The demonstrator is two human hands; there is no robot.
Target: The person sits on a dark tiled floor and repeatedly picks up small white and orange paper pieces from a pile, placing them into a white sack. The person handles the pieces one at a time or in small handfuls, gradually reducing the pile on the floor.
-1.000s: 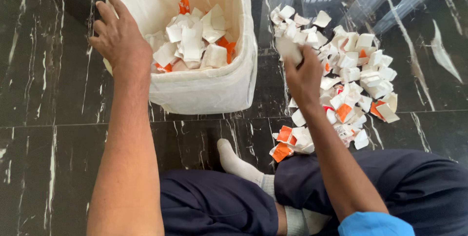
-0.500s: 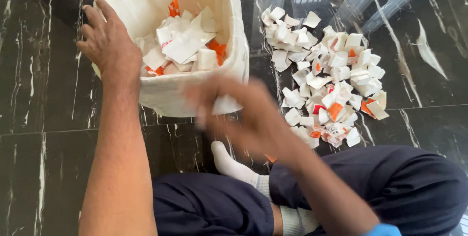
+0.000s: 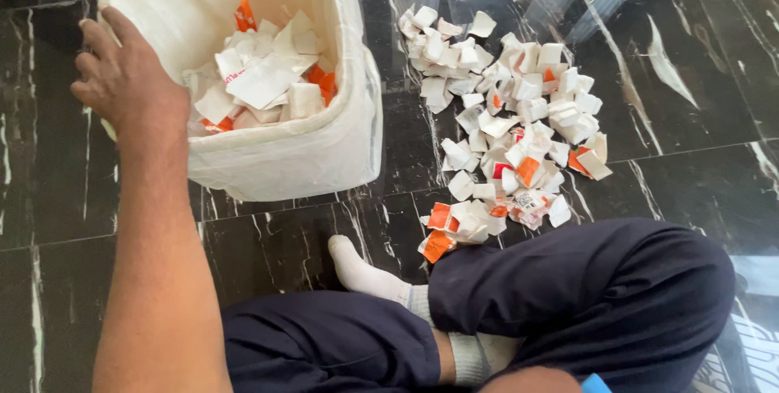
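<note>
Right hand withdrawn from view, left hand (image 3: 130, 85) gripping upright sack (image 3: 276, 158) (mouth upward)

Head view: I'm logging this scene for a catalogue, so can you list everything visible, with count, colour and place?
Bag: one, off-white, soft-sided, open-topped, on the floor at upper left.
Scraps in the bag: many, white with some orange, heaped inside; too many to count.
Scraps on the floor: many, white with some orange and red, spread right of the bag, apart from it.
Floor: glossy black tiles veined with white.
Trousers: dark navy, legs folded, at the bottom.
Sock: one white sock showing, between the bag and the knees.
Blue sleeve edge: at the bottom edge.
Left hand: resting on the bag's left rim.
Right hand: out of view.
</note>
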